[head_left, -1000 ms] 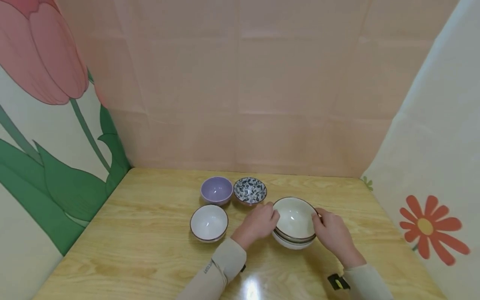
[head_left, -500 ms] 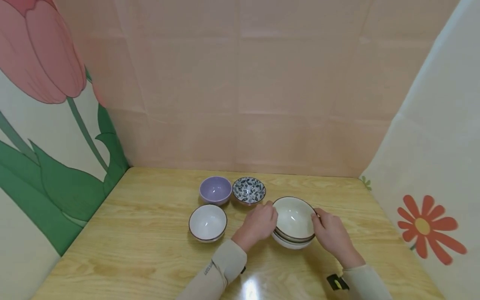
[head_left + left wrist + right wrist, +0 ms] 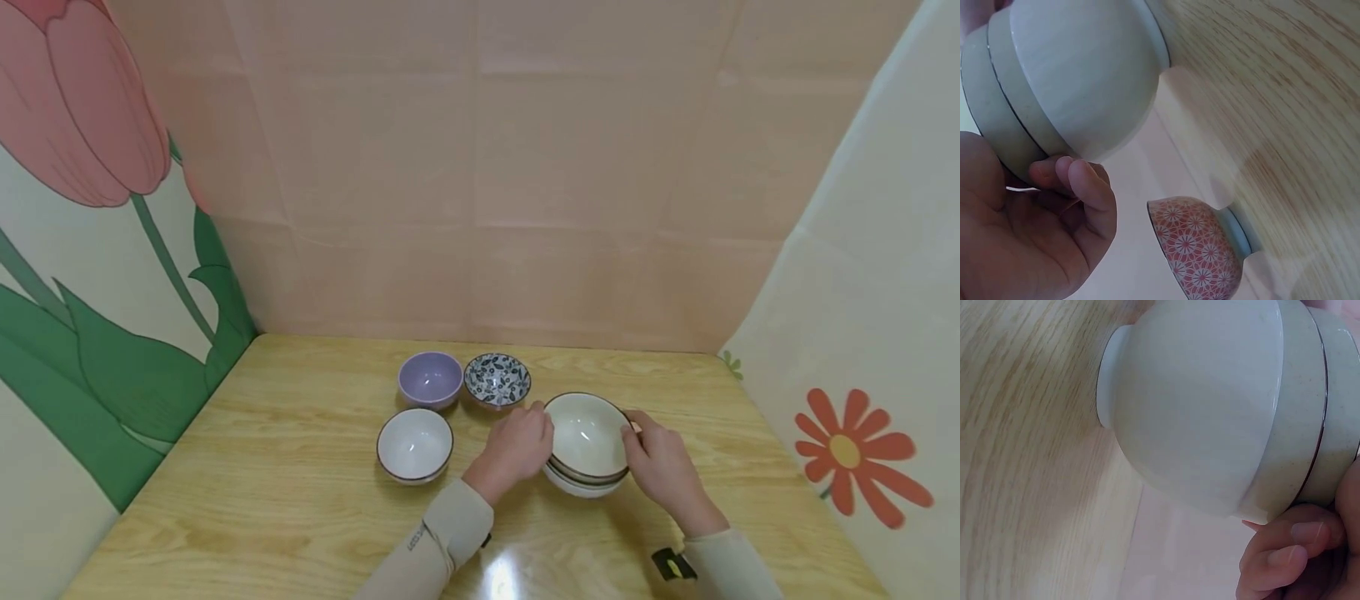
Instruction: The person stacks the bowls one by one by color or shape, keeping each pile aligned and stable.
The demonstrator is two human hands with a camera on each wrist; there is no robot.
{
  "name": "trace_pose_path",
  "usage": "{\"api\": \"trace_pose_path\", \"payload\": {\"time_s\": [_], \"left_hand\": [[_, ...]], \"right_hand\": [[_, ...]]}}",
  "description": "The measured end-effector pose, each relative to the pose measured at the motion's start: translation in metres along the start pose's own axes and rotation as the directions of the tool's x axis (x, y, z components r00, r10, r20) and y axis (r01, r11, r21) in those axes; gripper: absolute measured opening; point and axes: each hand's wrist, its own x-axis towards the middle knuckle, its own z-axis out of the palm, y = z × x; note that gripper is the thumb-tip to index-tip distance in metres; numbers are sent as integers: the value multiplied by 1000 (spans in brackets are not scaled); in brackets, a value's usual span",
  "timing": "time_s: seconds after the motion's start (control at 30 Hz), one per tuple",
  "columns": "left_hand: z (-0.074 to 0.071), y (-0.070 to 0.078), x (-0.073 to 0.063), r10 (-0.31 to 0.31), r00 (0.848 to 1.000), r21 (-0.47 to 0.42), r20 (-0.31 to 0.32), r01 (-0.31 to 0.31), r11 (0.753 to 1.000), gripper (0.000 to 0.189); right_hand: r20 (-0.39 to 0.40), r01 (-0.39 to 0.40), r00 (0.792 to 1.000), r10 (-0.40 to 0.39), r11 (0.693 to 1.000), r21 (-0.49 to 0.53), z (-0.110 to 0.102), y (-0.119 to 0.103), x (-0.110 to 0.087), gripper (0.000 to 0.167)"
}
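A cream bowl with a brown rim [image 3: 585,433] tops a nested stack on the right half of the table. Beneath it sit another cream bowl [image 3: 1019,87] and a white bowl [image 3: 1091,69], whose foot is down on the wood. My left hand [image 3: 519,446] grips the top bowl at its left rim, its fingertips curled below the edge in the left wrist view. On the opposite side my right hand [image 3: 663,467] holds the same bowl, thumb at the rim and fingers curled underneath.
Left of the stack stand a purple bowl [image 3: 431,379], a floral bowl [image 3: 497,380] with a red patterned outside, and a white bowl with a brown rim [image 3: 415,444]. The wooden table [image 3: 262,467] meets a pink backdrop [image 3: 480,183] behind and flower-printed sheets at both sides.
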Motion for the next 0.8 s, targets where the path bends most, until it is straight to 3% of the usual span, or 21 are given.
{"api": "trace_pose_path", "payload": {"time_s": [0.47, 0.8], "left_hand": [[3, -3, -2, 11, 999, -44, -33, -12, 999, 35], [2, -2, 0, -27, 1000, -84, -4, 27, 996, 41]], "right_hand": [[22, -32, 999, 31, 999, 23, -3, -4, 1, 36], [72, -84, 994, 83, 996, 25, -5, -4, 5, 38]]}}
